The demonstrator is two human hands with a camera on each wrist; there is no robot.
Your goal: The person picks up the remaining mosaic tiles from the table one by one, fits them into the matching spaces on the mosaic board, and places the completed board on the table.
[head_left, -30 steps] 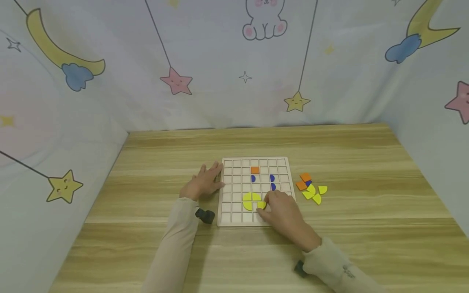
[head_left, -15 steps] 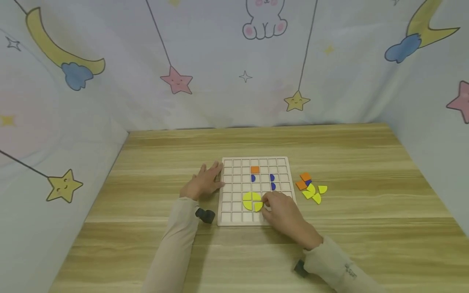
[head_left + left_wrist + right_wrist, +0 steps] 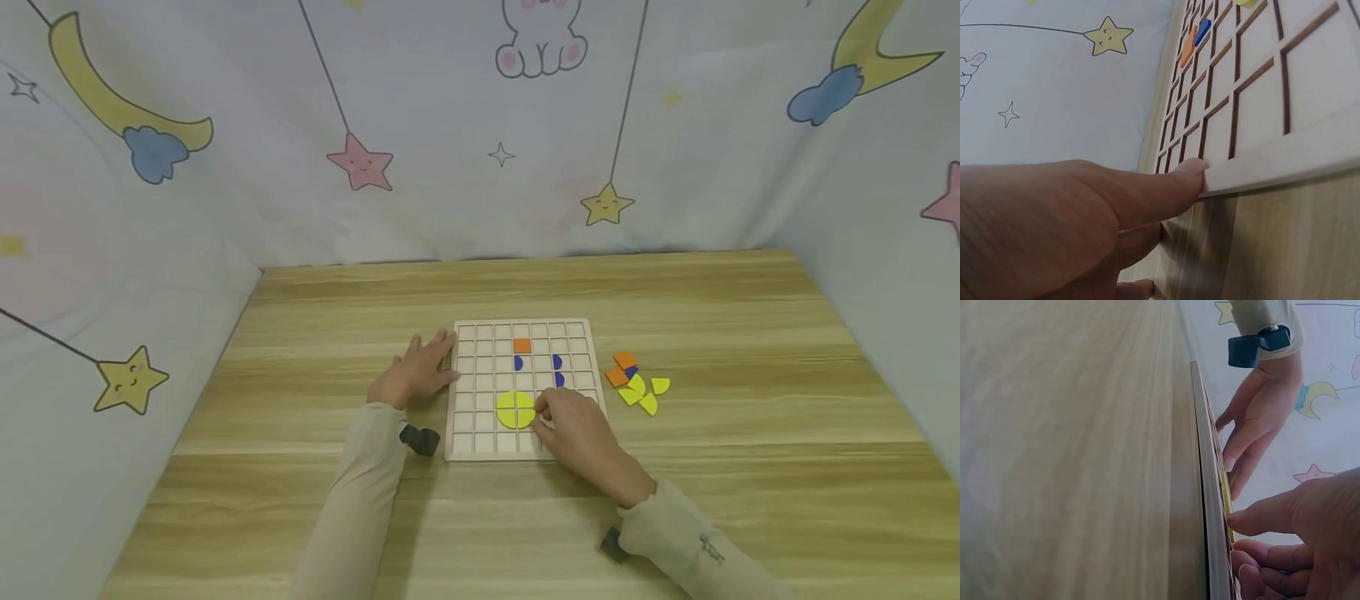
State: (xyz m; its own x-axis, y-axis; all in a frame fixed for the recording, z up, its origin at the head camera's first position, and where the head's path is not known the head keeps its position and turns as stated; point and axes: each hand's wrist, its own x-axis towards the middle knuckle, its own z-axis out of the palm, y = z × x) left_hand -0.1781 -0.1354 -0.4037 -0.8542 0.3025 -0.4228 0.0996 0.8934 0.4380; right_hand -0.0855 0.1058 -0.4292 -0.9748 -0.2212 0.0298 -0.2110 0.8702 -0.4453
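A square wooden grid board (image 3: pixel 465 421) lies on the table under both hands. Against its left rim rests my left hand (image 3: pixel 416 372), fingers spread and thumb on the edge; in the left wrist view the thumb (image 3: pixel 1166 194) touches the rim. My right hand (image 3: pixel 581 429) is over the board's right part, thumb and index finger at the outer edge of a yellow quarter-circle tile (image 3: pixel 525 418). Its other fingers are curled. That tile is the lower right part of a yellow disc of quarter tiles (image 3: pixel 507 401). The right hand hides several cells.
An orange square (image 3: pixel 522 346) and blue half-circles (image 3: pixel 557 362) sit in upper cells. Right of the board lies a loose pile with orange squares (image 3: pixel 624 360), a partly covered blue piece (image 3: pixel 632 372) and yellow quarter-circles (image 3: pixel 660 386). A printed curtain (image 3: pixel 450 225) stands behind the table.
The lower right yellow quarter-circle tile has moved left and up from a crooked position into line with the other three. My right hand shifted slightly with it; my left hand stays put.
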